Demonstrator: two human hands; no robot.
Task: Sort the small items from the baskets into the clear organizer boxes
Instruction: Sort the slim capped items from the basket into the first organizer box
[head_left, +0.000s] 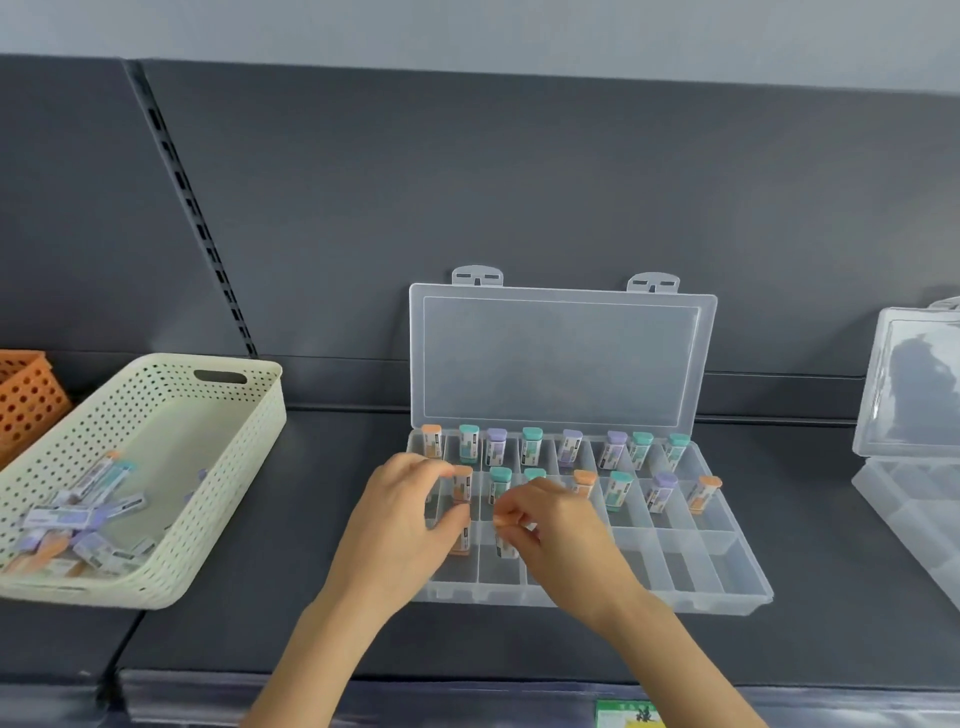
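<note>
— Left hand (410, 519) over the near-left corner of the clear organizer box (727, 582), fingers curled round an orange-capped item (461, 540) standing in a front-row compartment. Grip closed on it, or only steadying? Cannot tell for sure; thumb and fingertips touching its sides, though.

— Right hand (550, 525) just beside, fingertips pinched on a small pale item (505, 545) held upright over the next compartment along. Cap hidden by the fingers, colour unclear.

— Step in hand, by the look of it: seating two more pieces in the third row. Back two rows already filled, one item per cell, caps in orange, teal and purple.

— Orientation worth matching. Every placed piece standing on end, long axis near vertical, coloured cap up, label facing forward. Same for the two under the fingers, roughly upright, perhaps tilted slightly.

— Next move, then: lower straight down between the dividers, let go without tipping, keep the neighbours from toppling. Narrow cells, tall light pieces, so a knock likely to fell them.

— After that, back to the cream basket (234, 467) at the left on the shelf (332, 639). Heap of loose items (88, 525) there lying flat, long axes every which way, needing a turn to upright before placing.

— Front cells to the right of the hands empty. Second clear box (914, 499) at far right, lid up, contents unclear. Orange basket (26, 400) at far left, barely in view.
</note>
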